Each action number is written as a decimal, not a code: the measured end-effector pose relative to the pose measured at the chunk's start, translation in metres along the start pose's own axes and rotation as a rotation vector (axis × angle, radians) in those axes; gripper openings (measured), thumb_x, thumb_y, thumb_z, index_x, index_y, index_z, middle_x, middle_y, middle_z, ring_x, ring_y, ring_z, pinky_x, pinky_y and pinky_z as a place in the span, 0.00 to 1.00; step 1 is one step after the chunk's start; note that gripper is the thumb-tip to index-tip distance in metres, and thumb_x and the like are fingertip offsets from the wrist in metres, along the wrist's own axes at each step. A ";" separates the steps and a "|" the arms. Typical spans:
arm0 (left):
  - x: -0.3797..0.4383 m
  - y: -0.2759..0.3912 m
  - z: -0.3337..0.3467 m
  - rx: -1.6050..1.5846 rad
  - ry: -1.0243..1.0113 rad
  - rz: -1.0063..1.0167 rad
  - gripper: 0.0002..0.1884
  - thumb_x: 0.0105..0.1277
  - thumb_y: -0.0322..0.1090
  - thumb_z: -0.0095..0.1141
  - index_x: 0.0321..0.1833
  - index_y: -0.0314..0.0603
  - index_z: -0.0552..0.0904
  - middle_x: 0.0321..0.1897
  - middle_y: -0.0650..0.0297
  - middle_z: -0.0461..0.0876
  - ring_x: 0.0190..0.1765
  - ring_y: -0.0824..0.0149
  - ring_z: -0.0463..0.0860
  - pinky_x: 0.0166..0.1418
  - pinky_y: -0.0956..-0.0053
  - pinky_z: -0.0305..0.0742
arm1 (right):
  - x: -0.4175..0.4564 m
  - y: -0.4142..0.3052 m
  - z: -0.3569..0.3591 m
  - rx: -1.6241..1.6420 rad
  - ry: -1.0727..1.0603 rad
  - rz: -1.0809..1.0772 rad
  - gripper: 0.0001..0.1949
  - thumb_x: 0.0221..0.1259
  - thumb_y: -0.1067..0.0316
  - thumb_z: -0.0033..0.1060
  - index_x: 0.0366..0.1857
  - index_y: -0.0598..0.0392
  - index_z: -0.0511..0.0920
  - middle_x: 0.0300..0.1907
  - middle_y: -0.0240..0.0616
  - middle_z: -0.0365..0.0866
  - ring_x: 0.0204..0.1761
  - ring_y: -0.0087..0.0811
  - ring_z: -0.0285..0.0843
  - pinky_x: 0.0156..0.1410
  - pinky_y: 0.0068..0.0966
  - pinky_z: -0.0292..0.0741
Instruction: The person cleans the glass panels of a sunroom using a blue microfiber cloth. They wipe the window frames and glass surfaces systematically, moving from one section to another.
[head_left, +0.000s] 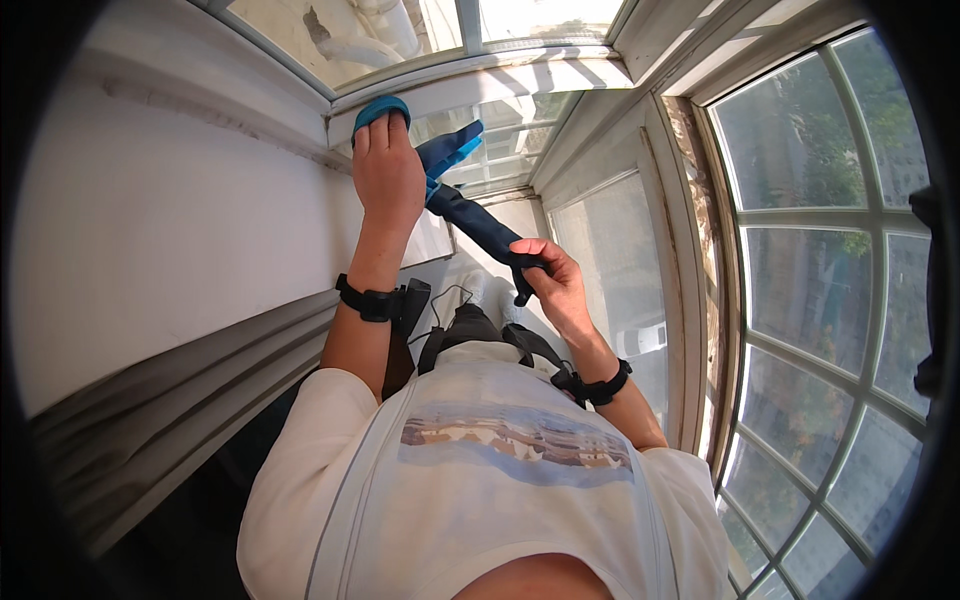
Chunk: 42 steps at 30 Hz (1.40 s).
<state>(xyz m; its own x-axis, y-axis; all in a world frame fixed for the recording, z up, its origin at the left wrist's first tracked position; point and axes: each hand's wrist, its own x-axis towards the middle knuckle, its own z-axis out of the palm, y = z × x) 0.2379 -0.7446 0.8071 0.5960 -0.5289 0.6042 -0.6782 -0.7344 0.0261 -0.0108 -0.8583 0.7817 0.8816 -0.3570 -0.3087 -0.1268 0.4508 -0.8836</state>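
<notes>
A long cloth, navy on one side and teal on the other, stretches between my hands. My left hand (388, 166) has its fingers closed over a bunched teal part (381, 109), at the left corner of the white window ledge (517, 77). Whether that part touches the ledge, I cannot tell. The navy length (480, 225) runs down to my right hand (556, 285), which pinches its gathered dark end between thumb and fingers. A short tail hangs below this grip. Beside my left hand, a loose navy and teal flap (452, 148) sticks out to the right.
Paned windows (810, 277) in a worn frame (697, 225) stand close on my right. A white wall (187, 225) and grey folded fabric (210, 360) lie to my left. A black device (411, 304) with a cable is by my left wrist. My feet (491, 289) are below.
</notes>
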 end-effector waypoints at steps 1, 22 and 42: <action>0.002 0.008 0.004 -0.039 0.013 0.030 0.19 0.61 0.23 0.58 0.56 0.34 0.82 0.52 0.56 0.82 0.54 0.52 0.78 0.62 0.63 0.75 | 0.001 0.002 0.005 -0.039 -0.061 0.024 0.19 0.64 0.85 0.46 0.54 0.58 0.81 0.42 0.29 0.80 0.35 0.17 0.73 0.40 0.17 0.73; 0.047 0.122 0.050 -0.199 -0.014 0.143 0.20 0.64 0.29 0.57 0.60 0.37 0.80 0.54 0.60 0.80 0.57 0.58 0.77 0.63 0.67 0.73 | 0.001 -0.009 -0.022 -0.118 0.187 0.032 0.17 0.64 0.79 0.53 0.56 0.57 0.80 0.35 0.24 0.78 0.25 0.11 0.62 0.29 0.13 0.59; 0.007 0.044 0.010 -0.755 -0.159 -0.362 0.21 0.63 0.18 0.47 0.60 0.32 0.77 0.52 0.52 0.84 0.53 0.50 0.82 0.60 0.63 0.77 | 0.021 -0.005 -0.020 -0.033 -0.061 0.040 0.15 0.69 0.79 0.51 0.57 0.59 0.78 0.46 0.29 0.80 0.42 0.15 0.73 0.46 0.14 0.71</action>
<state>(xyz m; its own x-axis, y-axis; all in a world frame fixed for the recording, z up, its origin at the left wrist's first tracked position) 0.2166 -0.7847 0.8051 0.8463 -0.4112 0.3386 -0.5053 -0.4189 0.7544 -0.0003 -0.8843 0.7722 0.9017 -0.2881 -0.3225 -0.1764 0.4359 -0.8826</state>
